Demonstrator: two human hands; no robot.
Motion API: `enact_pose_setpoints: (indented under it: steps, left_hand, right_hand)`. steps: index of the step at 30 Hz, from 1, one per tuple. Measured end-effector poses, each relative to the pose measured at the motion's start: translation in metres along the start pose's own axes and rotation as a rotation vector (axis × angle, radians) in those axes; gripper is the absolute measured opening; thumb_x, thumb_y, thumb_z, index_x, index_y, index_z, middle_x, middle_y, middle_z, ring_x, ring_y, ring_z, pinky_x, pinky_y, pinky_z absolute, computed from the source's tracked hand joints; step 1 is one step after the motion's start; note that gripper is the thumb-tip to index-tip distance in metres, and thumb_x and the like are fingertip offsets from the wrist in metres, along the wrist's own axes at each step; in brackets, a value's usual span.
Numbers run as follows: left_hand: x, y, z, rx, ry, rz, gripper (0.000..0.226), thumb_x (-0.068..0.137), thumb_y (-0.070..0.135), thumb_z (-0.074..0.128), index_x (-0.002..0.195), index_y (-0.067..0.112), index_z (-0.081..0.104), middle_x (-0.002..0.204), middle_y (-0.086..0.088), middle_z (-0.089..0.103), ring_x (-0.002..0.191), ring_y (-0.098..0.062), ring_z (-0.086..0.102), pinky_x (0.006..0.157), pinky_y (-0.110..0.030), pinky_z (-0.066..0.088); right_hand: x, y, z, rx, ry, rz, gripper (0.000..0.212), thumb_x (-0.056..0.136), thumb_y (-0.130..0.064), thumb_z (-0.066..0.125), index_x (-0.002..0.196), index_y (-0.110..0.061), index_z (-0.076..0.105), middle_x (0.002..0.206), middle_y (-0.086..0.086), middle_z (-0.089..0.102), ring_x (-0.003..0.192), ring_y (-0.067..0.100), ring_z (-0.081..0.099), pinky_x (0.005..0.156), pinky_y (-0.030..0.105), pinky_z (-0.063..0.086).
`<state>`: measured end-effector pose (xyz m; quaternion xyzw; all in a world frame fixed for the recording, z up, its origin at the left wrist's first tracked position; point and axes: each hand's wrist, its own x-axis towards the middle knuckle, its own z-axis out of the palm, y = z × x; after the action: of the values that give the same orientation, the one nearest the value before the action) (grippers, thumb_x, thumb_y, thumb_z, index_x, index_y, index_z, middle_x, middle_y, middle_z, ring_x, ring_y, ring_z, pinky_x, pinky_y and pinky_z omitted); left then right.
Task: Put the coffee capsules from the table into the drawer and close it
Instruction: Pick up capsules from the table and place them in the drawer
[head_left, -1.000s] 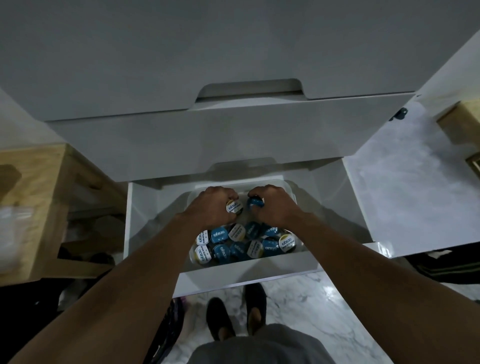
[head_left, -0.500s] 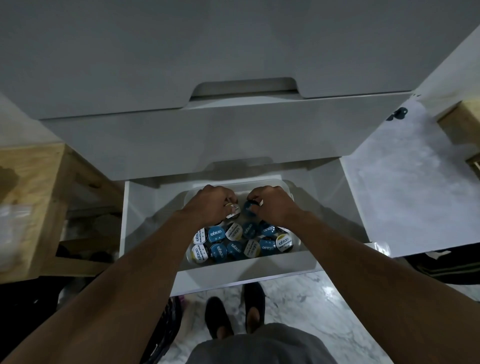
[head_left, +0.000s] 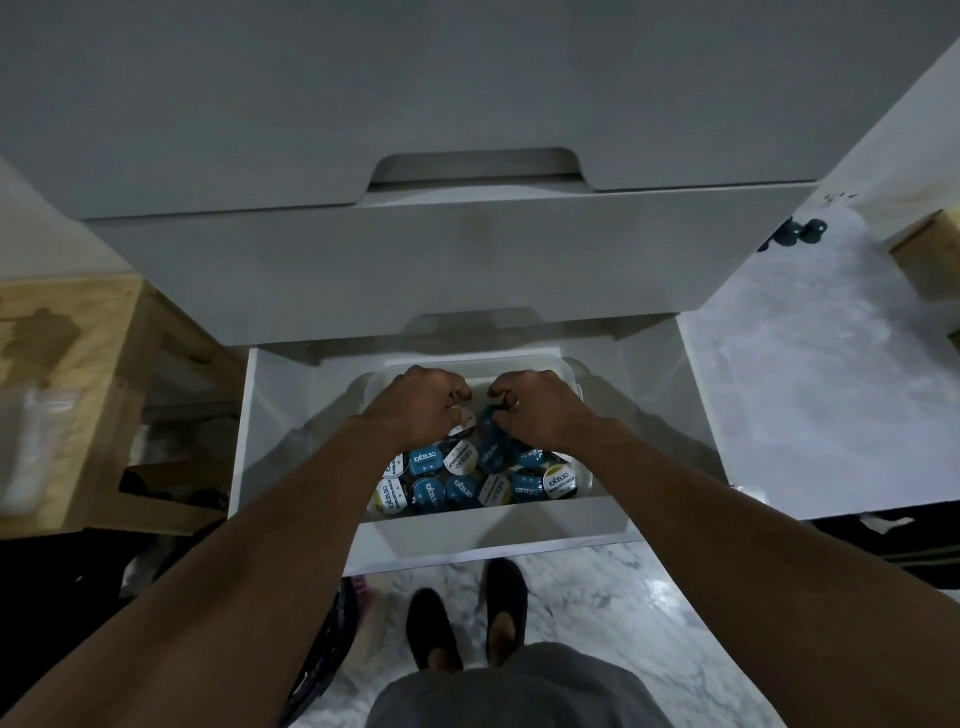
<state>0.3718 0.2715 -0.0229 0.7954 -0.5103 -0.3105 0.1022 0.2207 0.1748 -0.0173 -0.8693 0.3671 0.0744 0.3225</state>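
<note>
Both hands reach into the open bottom drawer (head_left: 493, 530), knuckles up over the clear tub (head_left: 519, 360) that holds the coffee capsules (head_left: 462, 486). The left hand (head_left: 415, 410) has its grip curled round a white-lidded capsule (head_left: 461, 419). The right hand (head_left: 540, 410) is clenched on a blue capsule (head_left: 489, 422) — how firmly, the fingers hide. The heap is loose and crowded, so a capsule let go on its edge could roll over the tub rim. It could also sit proud and catch the upper drawer (head_left: 441, 270) when this one is pushed shut. Two small dark things (head_left: 797, 234) on the worktop (head_left: 805, 364) at right may be capsules; closing now would likely leave them out. The capsules are squat and round, with no long axis to speak of — most foil lids face up, several tipped toward the drawer front.
</note>
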Motion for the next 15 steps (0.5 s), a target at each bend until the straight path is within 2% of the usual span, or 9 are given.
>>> enact_pose_setpoints:
  steps: [3, 7, 11, 15]
  left_hand:
    - [-0.006, 0.006, -0.003, 0.045, 0.100, 0.001, 0.032, 0.086, 0.028, 0.066, 0.117, 0.022, 0.063, 0.117, -0.006, 0.065, 0.101, -0.020, 0.063, 0.091, -0.035, 0.051]
    - [-0.020, 0.019, -0.017, 0.182, 0.259, 0.013, 0.031, 0.090, 0.024, 0.057, 0.119, 0.015, 0.061, 0.118, -0.012, 0.061, 0.103, -0.030, 0.060, 0.088, -0.038, 0.050]
    - [-0.037, 0.040, -0.037, 0.273, 0.354, 0.064, 0.029, 0.094, 0.019, 0.048, 0.118, 0.005, 0.056, 0.116, -0.016, 0.057, 0.104, -0.032, 0.055, 0.085, -0.036, 0.044]
    - [-0.067, 0.067, -0.049, 0.439, 0.435, 0.241, 0.028, 0.094, 0.017, 0.045, 0.115, 0.002, 0.056, 0.115, -0.018, 0.057, 0.105, -0.031, 0.053, 0.088, -0.038, 0.044]
  right_hand:
    - [0.000, 0.000, -0.007, -0.024, 0.037, -0.009, 0.036, 0.089, -0.022, 0.062, 0.124, -0.015, 0.061, 0.122, 0.011, 0.064, 0.112, 0.025, 0.059, 0.099, 0.034, 0.048]
    - [-0.009, -0.001, -0.022, -0.119, 0.166, -0.016, 0.036, 0.091, -0.026, 0.058, 0.125, -0.014, 0.058, 0.125, 0.010, 0.061, 0.111, 0.027, 0.058, 0.092, 0.031, 0.044]
    - [-0.036, -0.010, -0.040, -0.211, 0.350, -0.001, 0.037, 0.091, -0.028, 0.054, 0.122, -0.008, 0.060, 0.120, 0.016, 0.063, 0.111, 0.032, 0.057, 0.095, 0.041, 0.049]
    - [-0.080, -0.016, -0.056, -0.269, 0.537, 0.081, 0.034, 0.088, -0.027, 0.053, 0.117, -0.010, 0.062, 0.120, 0.014, 0.061, 0.113, 0.033, 0.055, 0.092, 0.041, 0.049]
